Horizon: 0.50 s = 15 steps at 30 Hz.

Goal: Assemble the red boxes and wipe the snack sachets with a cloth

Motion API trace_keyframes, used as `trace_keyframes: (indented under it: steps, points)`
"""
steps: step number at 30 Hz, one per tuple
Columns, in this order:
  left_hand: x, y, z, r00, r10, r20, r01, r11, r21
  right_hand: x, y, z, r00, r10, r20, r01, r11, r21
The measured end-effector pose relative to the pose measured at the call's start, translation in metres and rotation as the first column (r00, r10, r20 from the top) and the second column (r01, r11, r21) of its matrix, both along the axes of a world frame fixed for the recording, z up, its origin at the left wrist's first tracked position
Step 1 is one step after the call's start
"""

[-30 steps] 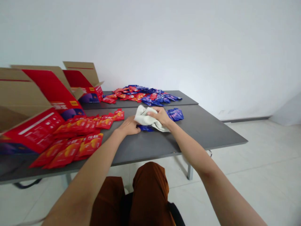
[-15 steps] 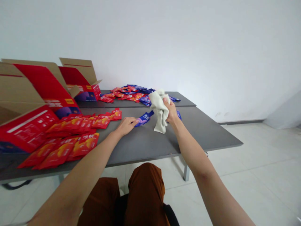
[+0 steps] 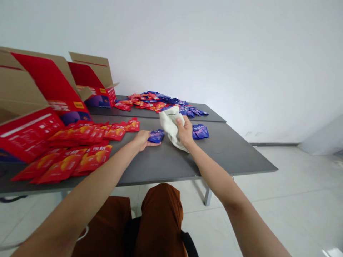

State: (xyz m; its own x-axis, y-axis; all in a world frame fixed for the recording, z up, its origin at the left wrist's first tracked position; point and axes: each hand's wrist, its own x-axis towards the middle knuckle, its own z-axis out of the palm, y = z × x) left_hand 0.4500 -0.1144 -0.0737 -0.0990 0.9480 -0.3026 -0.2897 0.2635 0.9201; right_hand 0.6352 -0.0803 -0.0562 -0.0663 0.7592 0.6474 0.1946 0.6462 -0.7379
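Note:
My left hand (image 3: 144, 140) grips a blue pouch (image 3: 155, 136) by its left end, just above the grey table (image 3: 160, 162). A crumpled white cloth (image 3: 171, 125) is bunched in my right hand (image 3: 185, 131), close to the pouch's right side. The cloth's lower part hangs toward the tabletop. Beyond my right hand lie a few blue pouches (image 3: 200, 131), partly hidden by the hand. Left of my left hand, red pouches (image 3: 93, 157) with an orange fruit print are laid out in overlapping rows.
Two open red cardboard boxes stand at the left, a near one (image 3: 29, 132) and a farther one (image 3: 99, 94). A mixed heap of red and blue pouches (image 3: 158, 101) lies along the back, by the white wall. The table's right corner (image 3: 276, 169) juts over the floor.
The cloth and my right hand have shifted left and slightly down. The blue pouch now lies flatter over my left fingers. More of the blue pouches at the right shows.

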Motion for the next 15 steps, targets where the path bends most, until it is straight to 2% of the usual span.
trace_keyframes:
  steps: [2, 3, 6, 7, 9, 12, 15]
  points:
    - [-0.003, -0.003, 0.003, 0.992, -0.119, 0.034, 0.120, 0.993, -0.018, -0.009, -0.010, -0.005, 0.963, 0.070, 0.260, -0.083, 0.996, 0.038]
    - [-0.005, -0.004, 0.004, 0.985, -0.165, 0.047, 0.166, 0.986, -0.023, -0.015, -0.015, -0.008, 0.904, 0.102, 0.415, -0.132, 0.990, 0.043]
    - [-0.008, -0.009, 0.007, 0.957, -0.278, 0.080, 0.280, 0.960, -0.013, -0.029, -0.029, -0.016, 0.625, 0.095, 0.774, -0.184, 0.982, 0.029]
    - [-0.009, -0.011, 0.008, 0.946, -0.315, 0.082, 0.317, 0.949, -0.008, -0.031, -0.032, -0.019, 0.551, 0.061, 0.832, -0.164, 0.986, 0.036]
    - [-0.011, -0.013, 0.008, 0.925, -0.376, 0.059, 0.376, 0.926, 0.004, -0.033, -0.031, -0.021, 0.476, -0.012, 0.880, -0.097, 0.993, 0.067]
    - [-0.016, -0.014, 0.007, 0.906, -0.424, 0.018, 0.424, 0.905, -0.014, -0.029, -0.018, -0.021, 0.445, -0.045, 0.895, 0.000, 0.999, 0.050]
    - [-0.019, -0.012, 0.005, 0.908, -0.414, 0.055, 0.417, 0.908, -0.034, -0.023, -0.004, -0.018, 0.425, -0.028, 0.905, 0.062, 0.998, 0.002]
